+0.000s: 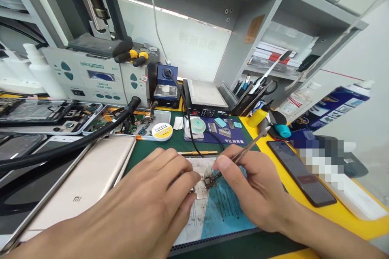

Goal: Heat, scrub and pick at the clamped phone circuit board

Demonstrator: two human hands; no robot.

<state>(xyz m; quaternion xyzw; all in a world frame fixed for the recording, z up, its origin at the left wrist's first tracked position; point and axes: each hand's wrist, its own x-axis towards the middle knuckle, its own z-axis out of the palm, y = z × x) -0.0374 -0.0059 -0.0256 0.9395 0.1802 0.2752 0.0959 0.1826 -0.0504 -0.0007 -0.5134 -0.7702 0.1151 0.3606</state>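
A small dark circuit board piece [209, 182] lies over the stained white and blue work pad [225, 210], between my two hands. My right hand [253, 182] is closed around metal tweezers [251, 145], whose tips point down toward the small board. On the other side, my left hand [164, 194] has its fingers bent together at the board's left edge. A small metal piece shows beneath those fingertips, but what they pinch is mostly hidden. Just beyond the pad lies a gold pen-like tool [200, 153].
A pale phone back [75, 186] and a black cable [75, 139] lie left. Behind are a hot-air station [100, 75], a tray of boards [158, 117], a round tin [162, 131] and a heating plate [208, 95]. A dark phone [300, 174] lies right.
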